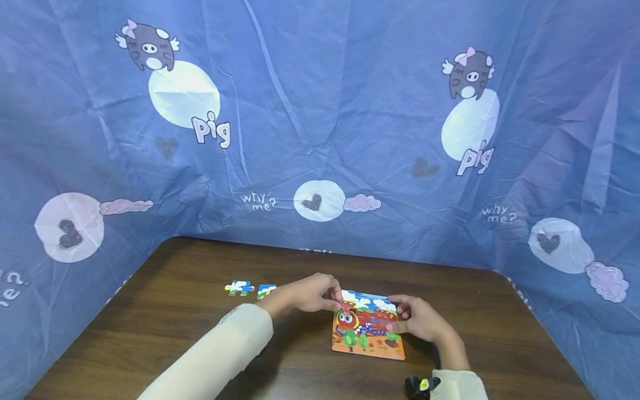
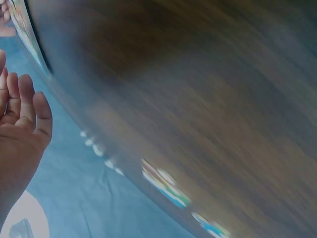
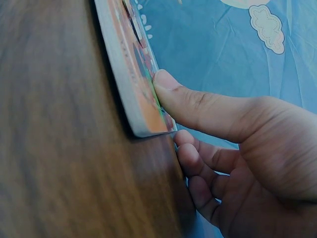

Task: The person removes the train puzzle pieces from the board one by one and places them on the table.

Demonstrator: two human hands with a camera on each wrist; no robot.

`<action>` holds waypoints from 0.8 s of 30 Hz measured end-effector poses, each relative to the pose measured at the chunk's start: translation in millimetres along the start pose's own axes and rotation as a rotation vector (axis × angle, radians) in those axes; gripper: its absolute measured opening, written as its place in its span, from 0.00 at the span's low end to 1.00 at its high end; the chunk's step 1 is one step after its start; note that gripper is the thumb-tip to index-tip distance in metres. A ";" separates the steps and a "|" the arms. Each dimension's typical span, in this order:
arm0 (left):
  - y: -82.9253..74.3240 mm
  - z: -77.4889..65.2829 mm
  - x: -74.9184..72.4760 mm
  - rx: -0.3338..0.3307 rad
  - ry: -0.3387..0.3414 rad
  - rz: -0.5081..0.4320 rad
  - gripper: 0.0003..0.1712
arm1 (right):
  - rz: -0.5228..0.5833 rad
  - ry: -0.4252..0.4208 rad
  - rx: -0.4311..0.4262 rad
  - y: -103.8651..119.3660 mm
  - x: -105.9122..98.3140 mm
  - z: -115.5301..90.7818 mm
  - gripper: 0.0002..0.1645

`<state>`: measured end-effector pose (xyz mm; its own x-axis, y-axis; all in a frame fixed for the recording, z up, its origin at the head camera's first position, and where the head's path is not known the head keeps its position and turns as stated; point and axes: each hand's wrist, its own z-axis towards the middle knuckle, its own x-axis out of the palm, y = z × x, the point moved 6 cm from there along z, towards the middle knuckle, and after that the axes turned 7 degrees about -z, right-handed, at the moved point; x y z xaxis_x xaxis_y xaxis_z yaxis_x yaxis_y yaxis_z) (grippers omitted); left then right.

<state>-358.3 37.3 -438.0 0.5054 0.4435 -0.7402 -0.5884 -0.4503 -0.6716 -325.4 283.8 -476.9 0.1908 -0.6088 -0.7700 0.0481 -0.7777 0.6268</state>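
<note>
A jigsaw puzzle (image 1: 372, 341) with a red cartoon train, clouds and orange ground lies on the dark wooden table. My right hand (image 1: 422, 319) holds its right side. In the right wrist view, the thumb (image 3: 171, 94) presses on the picture face while the other fingers curl by the edge. Over the puzzle's upper left edge, my left hand (image 1: 315, 293) pinches a small reddish puzzle piece (image 1: 348, 305), mostly covered by the fingertips. Only the left hand's fingers (image 2: 43, 114) and palm show in the left wrist view, at its left side.
Two loose puzzle pieces lie left of the left hand: a blue and white one (image 1: 240, 286) and another (image 1: 266, 291) partly behind the forearm. A small black object (image 1: 419, 384) sits at the right wrist. Blue printed cloth (image 1: 320, 133) hangs around the table (image 1: 190, 278).
</note>
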 end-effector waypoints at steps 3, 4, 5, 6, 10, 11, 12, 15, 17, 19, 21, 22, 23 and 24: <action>5.9 -8.8 -8.0 0.008 -0.003 -0.010 0.03 | -0.001 -0.001 0.006 -0.7 0.2 0.0 0.41; 8.3 -11.7 -10.6 0.010 -0.006 -0.010 0.03 | 0.001 -0.002 0.005 -0.8 0.4 0.3 0.41; 10.8 -14.7 -13.4 0.013 -0.011 -0.008 0.03 | 0.002 -0.001 0.004 -1.2 0.6 0.6 0.41; 13.6 -17.9 -15.9 0.012 -0.016 -0.005 0.03 | 0.004 -0.001 0.003 -1.6 0.8 0.8 0.41; 24.3 -29.9 -26.0 0.017 -0.048 0.002 0.04 | 0.006 -0.001 -0.007 -1.9 0.9 1.9 0.41; 26.9 -32.6 -28.3 0.015 -0.058 0.000 0.04 | 0.005 -0.002 -0.006 -2.3 0.7 2.0 0.41; 29.5 -35.2 -30.3 0.006 -0.063 -0.010 0.04 | 0.003 -0.003 -0.005 -2.5 0.6 2.1 0.40; 37.2 -41.7 -34.6 -0.020 -0.083 -0.031 0.04 | -0.004 -0.004 -0.004 -1.9 0.0 2.2 0.41; 41.2 -46.0 -36.9 -0.040 -0.090 -0.047 0.04 | -0.006 -0.003 -0.003 -1.5 0.0 2.0 0.41; 44.9 -49.9 -38.1 -0.045 -0.094 -0.048 0.04 | -0.010 -0.004 -0.002 -1.0 -0.1 1.9 0.41; 48.7 -53.3 -38.6 -0.051 -0.095 -0.044 0.05 | -0.012 -0.006 0.002 -0.8 -0.1 1.8 0.41; 50.8 -54.7 -38.7 -0.050 -0.097 -0.039 0.04 | -0.016 -0.008 0.002 -0.7 -0.1 1.8 0.41; 52.9 -55.7 -38.7 -0.049 -0.100 -0.035 0.04 | -0.021 -0.009 0.002 -0.4 -0.1 1.7 0.41; 54.6 -56.6 -38.6 -0.046 -0.103 -0.035 0.05 | -0.022 -0.010 0.003 -0.4 -0.2 1.7 0.41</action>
<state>-374.2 -48.3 -448.0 0.4562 0.5354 -0.7108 -0.5407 -0.4676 -0.6993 -327.1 284.0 -477.1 0.1800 -0.5928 -0.7850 0.0489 -0.7916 0.6090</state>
